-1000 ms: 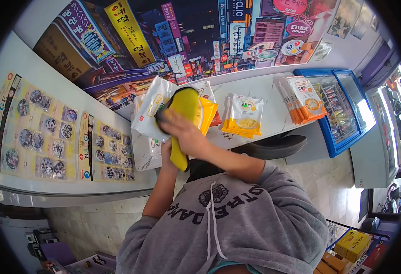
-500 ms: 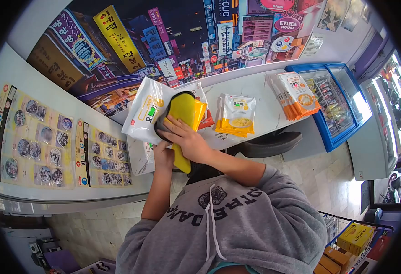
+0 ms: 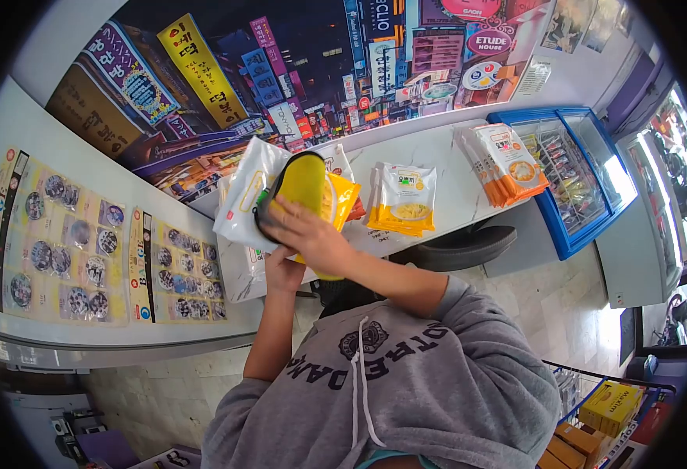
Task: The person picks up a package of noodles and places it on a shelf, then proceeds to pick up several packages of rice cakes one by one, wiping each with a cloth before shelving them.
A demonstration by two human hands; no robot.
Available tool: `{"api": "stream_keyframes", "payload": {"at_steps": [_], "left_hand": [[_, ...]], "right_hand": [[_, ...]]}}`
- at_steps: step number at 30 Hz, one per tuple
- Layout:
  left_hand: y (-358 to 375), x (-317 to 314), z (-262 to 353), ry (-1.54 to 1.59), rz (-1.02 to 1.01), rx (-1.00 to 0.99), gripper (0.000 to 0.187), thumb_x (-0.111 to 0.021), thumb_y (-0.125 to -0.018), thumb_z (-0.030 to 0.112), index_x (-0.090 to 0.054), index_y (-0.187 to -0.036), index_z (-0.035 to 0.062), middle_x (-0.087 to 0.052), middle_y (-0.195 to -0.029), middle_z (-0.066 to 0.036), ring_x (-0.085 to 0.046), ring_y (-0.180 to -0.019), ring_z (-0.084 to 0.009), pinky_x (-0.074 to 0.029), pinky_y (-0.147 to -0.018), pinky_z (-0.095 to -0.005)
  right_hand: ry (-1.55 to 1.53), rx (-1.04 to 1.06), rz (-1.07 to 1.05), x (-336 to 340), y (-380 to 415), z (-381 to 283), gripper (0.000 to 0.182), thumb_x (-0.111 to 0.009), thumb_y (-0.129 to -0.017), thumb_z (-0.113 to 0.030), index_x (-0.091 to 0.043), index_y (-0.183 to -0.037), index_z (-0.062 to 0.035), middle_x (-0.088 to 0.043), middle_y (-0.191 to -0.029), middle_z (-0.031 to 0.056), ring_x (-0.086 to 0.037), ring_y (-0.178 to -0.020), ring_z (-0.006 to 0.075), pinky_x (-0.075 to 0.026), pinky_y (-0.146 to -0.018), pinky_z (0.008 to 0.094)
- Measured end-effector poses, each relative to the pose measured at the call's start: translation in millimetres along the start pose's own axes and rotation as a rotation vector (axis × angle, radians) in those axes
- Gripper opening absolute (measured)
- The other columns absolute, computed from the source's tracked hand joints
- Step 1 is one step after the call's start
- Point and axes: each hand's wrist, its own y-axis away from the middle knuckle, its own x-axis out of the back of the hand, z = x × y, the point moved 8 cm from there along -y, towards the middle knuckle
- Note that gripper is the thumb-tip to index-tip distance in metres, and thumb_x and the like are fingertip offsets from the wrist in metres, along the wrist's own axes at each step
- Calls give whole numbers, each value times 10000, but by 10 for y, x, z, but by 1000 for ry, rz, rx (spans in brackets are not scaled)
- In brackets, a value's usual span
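Observation:
My right hand (image 3: 306,234) presses a yellow cloth with a dark edge (image 3: 302,184) flat against a white and yellow food packet (image 3: 246,184). Below it, my left hand (image 3: 283,270) grips the packet's lower edge, its fingers partly hidden behind the packet. The packet is held tilted above the left part of the marble-patterned counter (image 3: 367,246). Just right of it stands a stack of white and yellow packets (image 3: 406,199). Part of a red and white packet (image 3: 336,160) shows behind the held one.
Orange packets (image 3: 513,164) stand near the counter's right end, beside a blue-framed freezer (image 3: 566,176). A black stool seat (image 3: 461,248) is tucked under the counter. Badge sheets (image 3: 62,242) lie on the white surface at left. A basket rack with boxes (image 3: 611,408) is at lower right.
The packet has turned and shifted slightly, showing more of its yellow part. My right hand and the cloth have moved a little up and left over it.

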Motion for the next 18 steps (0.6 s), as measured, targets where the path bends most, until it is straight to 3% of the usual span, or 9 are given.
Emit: {"api": "stream_keyframes", "payload": {"at_steps": [4, 6, 8, 10, 11, 13, 14, 17, 18], "left_hand": [[26, 103, 47, 34, -20, -1, 641, -446, -643, -75, -385, -1267, 60, -487, -1199, -90, -472, -1124, -246, -385, -954, -414], [47, 120, 70, 10, -2, -50, 587, -462, -650, 5, -392, -1233, -7, -475, -1210, -143, -447, -1158, -302, -337, -992, -458], [108, 59, 101, 43, -14, -54, 624, -472, -634, 0, -378, -1251, 11, -468, -1226, -145, -438, -1165, -315, -337, -993, -467], [164, 4, 87, 140, -33, -4, 621, -469, -658, 9, -361, -1269, 30, -462, -1243, -142, -432, -1171, -319, -342, -990, -474], [145, -8, 78, 139, -35, -2, 621, -469, -658, 9, -361, -1269, 30, -462, -1243, -142, -432, -1171, -319, -342, -990, -474], [80, -24, 56, 158, -31, -20, 532, -490, -766, 50, -352, -1280, 44, -461, -1253, -125, -445, -1164, -302, -361, -977, -463], [31, -26, 27, 159, -32, -13, 532, -490, -766, 50, -352, -1280, 44, -461, -1253, -125, -445, -1164, -302, -361, -977, -463], [-151, 42, -66, 193, 15, -5, 458, -495, -859, 119, -345, -1285, 49, -465, -1249, -113, -483, -1125, -280, -399, -948, -441], [-204, 67, -105, 130, 28, 10, 466, -517, -860, 118, -343, -1288, 54, -469, -1245, -112, -500, -1105, -265, -425, -922, -422]], "right_hand": [[50, 30, -41, 78, 238, 56, 430, -530, -738, -110, -542, -1168, -101, -441, -1287, 130, -378, -1236, 289, -331, -1009, 393], [211, -18, 2, 147, 341, 376, 460, -515, -734, -58, -524, -1191, -101, -439, -1289, 132, -373, -1240, 286, -336, -1006, 390], [259, -177, 42, 338, 311, 709, 482, -462, -751, 20, -493, -1221, -85, -438, -1281, 163, -389, -1223, 310, -358, -987, 377], [-235, -465, 181, 549, 322, 934, 478, -387, -778, 76, -462, -1234, -42, -446, -1276, 166, -444, -1174, 316, -376, -968, 355], [-233, -467, 183, 556, 313, 967, 478, -387, -778, 76, -462, -1234, -42, -446, -1276, 166, -444, -1174, 316, -376, -968, 355], [-1112, -840, 235, 261, 503, 1218, 408, -360, -835, 41, -465, -1224, -23, -480, -1237, 131, -501, -1109, 262, -402, -933, 304], [-1108, -845, 240, 231, 548, 1234, 408, -360, -835, 41, -465, -1224, -23, -480, -1237, 131, -501, -1109, 262, -402, -933, 304], [-1513, -881, 281, -293, 768, 1243, 375, -403, -881, -69, -430, -1254, -44, -512, -1182, 85, -562, -977, 189, -476, -795, 258], [-1572, -948, 451, -623, 999, 1339, 362, -431, -881, -138, -443, -1235, -65, -552, -1082, 78, -585, -862, 185, -485, -689, 265]]}}
